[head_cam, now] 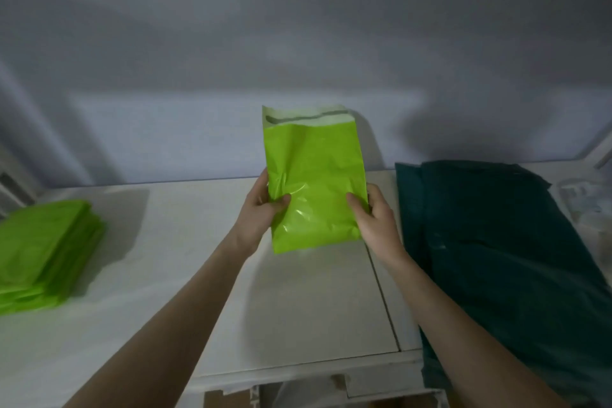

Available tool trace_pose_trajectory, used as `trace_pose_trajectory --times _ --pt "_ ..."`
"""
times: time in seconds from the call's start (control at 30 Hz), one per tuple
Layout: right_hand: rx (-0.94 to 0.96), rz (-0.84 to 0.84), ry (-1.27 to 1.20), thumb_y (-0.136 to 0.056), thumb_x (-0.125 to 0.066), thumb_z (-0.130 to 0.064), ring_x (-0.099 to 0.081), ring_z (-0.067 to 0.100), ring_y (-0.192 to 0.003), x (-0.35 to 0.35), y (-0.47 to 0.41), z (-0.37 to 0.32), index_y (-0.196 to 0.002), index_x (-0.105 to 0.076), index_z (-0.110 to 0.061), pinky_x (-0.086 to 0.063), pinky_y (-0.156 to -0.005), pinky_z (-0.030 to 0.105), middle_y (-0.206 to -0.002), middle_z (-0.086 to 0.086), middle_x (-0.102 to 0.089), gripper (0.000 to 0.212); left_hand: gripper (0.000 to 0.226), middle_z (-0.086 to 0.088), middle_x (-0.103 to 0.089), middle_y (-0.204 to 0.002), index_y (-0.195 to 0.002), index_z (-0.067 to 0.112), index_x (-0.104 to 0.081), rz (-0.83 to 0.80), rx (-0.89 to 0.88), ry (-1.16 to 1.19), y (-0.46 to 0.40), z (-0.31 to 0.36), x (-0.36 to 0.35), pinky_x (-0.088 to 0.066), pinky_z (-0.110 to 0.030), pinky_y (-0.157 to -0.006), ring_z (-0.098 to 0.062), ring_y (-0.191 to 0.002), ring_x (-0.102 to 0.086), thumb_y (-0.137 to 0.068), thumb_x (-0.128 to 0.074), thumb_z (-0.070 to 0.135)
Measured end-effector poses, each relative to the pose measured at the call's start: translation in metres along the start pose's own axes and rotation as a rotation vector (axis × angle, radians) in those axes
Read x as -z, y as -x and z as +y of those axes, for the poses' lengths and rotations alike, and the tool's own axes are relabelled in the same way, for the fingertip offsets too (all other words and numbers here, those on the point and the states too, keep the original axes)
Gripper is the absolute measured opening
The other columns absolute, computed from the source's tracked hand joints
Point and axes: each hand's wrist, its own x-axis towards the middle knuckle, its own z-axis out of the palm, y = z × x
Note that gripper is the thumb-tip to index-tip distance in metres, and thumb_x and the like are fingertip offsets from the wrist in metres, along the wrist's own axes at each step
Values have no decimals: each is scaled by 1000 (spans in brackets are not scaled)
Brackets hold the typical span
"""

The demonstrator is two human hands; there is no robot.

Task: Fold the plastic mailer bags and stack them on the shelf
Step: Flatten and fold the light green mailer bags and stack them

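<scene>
Left hand [261, 209] and right hand [374, 215], both pinching 1 upright green mailer bag [314, 175] above white shelf [198, 225].

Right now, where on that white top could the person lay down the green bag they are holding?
The widest bare patch of the white surface lies between the green stack at the left and the dark teal pile at the right, under the held green bag and both hands, left hand and right hand. The right end is crowded.
</scene>
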Motion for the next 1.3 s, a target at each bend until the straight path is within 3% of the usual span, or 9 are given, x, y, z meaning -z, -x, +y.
trace_pose_trajectory --times 0.1,0.2,0.27,0.5,0.7,0.97,1.17,1.23,1.3 --pt "-34 -17 57 -88 -63 -16 -59 5 -69 -37 1 -3 -98 -53 -12 -42 -62 24 -84 7 -66 14 71 -7 -59 -116 -144 25 -24 135 35 -131 8 -1 35 -55 -23 -75 -17 -96 -62 -88 -55 -6" --pt "-185 -140 202 -86 -66 -19 -63 27 -95 -75 11 0 -117 -43 -7 -44 -74 31 -106 14 -65 40 82 -10 -52 -129 -149 26 -8 263 160 -433 19 -19 73 -48 -35 -91 -28 -110 -57 -88 -59 6" --pt "-243 -214 270 -86 -64 -23 -60 32 -105 -92 22 5 -123 -37 -7 -45 -80 34 -114 15 -62 48 82 -12 -52 -130 -150 19 -6 253 214 -623 29 -32 88 -43 -30 -89 -32 -113 -54 -88 -58 8" --pt "-224 -214 593 -87 -59 -31 -56 34 -107 -118 44 12 -121 -45 -10 -44 -78 36 -112 16 -59 42 69 -13 -45 -130 -141 18 -35 191 169 -995 42 -63 119 -35 -39 -103 -34 -121 -42 -78 -64 14" --pt "57 -139 761 -84 -58 -23 -46 31 -111 -126 45 6 -117 -55 -7 -42 -86 40 -117 12 -50 37 39 -4 -52 -129 -126 17 -53 86 -6 -1102 45 -55 106 -36 -38 -98 -28 -120 -44 -88 -55 23" --pt "192 -316 880 -79 -14 -45 -56 26 -112 -153 52 14 -119 -58 -10 -43 -86 37 -119 7 -61 70 36 2 -48 -133 -132 21 -46 -61 -52 -1314 42 -68 75 -30 -33 -97 -20 -124 -40 -99 -33 30" --pt "137 -352 948 -80 -32 -37 -67 22 -90 -153 50 17 -103 -67 -12 -52 -67 35 -101 3 -68 49 55 4 -49 -136 -132 22 -48 -108 -135 -1418 45 -81 81 -35 -33 -95 -21 -124 -43 -94 -15 42" --pt "176 -361 953 -85 -26 -38 -62 22 -109 -152 54 23 -121 -61 -10 -51 -82 42 -122 6 -63 57 65 2 -44 -144 -137 21 -47 -165 -193 -1446 50 -87 88 -35 -37 -101 -23 -132 -40 -90 -7 44" --pt "192 -423 958 -86 -8 -46 -34 18 -138 -150 60 27 -143 -37 -13 -32 -107 48 -150 3 -36 72 68 4 -26 -154 -146 22 -32 -212 -181 -1447 55 -92 92 -21 -39 -112 -20 -143 -21 -90 -2 47"
